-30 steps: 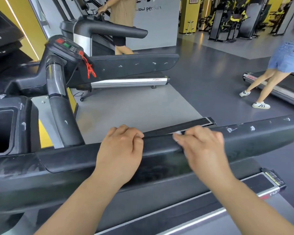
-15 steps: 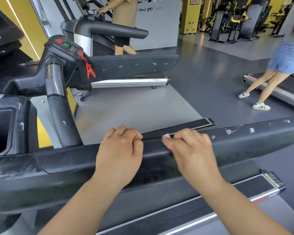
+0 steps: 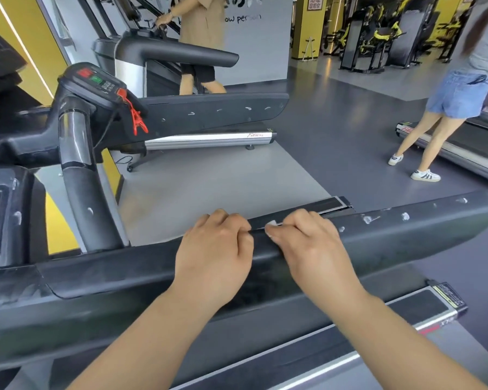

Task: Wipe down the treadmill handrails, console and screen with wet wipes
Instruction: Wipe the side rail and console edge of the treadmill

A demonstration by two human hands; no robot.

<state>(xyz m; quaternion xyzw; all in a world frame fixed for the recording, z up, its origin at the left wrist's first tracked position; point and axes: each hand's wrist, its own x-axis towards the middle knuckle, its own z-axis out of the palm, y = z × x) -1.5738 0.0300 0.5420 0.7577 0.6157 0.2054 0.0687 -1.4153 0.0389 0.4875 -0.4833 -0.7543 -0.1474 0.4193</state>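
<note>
Handrail (image 3: pixel 406 240) of the near treadmill runs across my view from the lower left to the right edge, a broad black padded bar, and both hands sit on top of it near the middle. My left hand (image 3: pixel 214 249) lies over the handrail with its fingers curled down over the far edge, gripping it. My right hand (image 3: pixel 307 246) is just beside it, the two nearly meeting at the fingertips. Its fingers are bent round a wet wipe (image 3: pixel 271 223), of which I see only a small white corner poking out against the top of the bar. How much wipe is folded under the palm I cannot tell.

To the right of that hand the bar carries white scuff marks (image 3: pixel 366 219). Below the bar, the treadmill's side rail (image 3: pixel 434 308) shows a silver strip and a label at its end. At the left a thick black upright grip (image 3: pixel 88 198) rises to a small console (image 3: pixel 96 83) with red and green buttons, and a red safety clip (image 3: pixel 137 119) hangs from its corner.

Beyond on the grey floor (image 3: pixel 223 178) stands a second treadmill (image 3: pixel 209 114), with a person in a beige top (image 3: pixel 203 29) behind it. A person in denim shorts (image 3: pixel 459 94) steps near another machine at the right.
</note>
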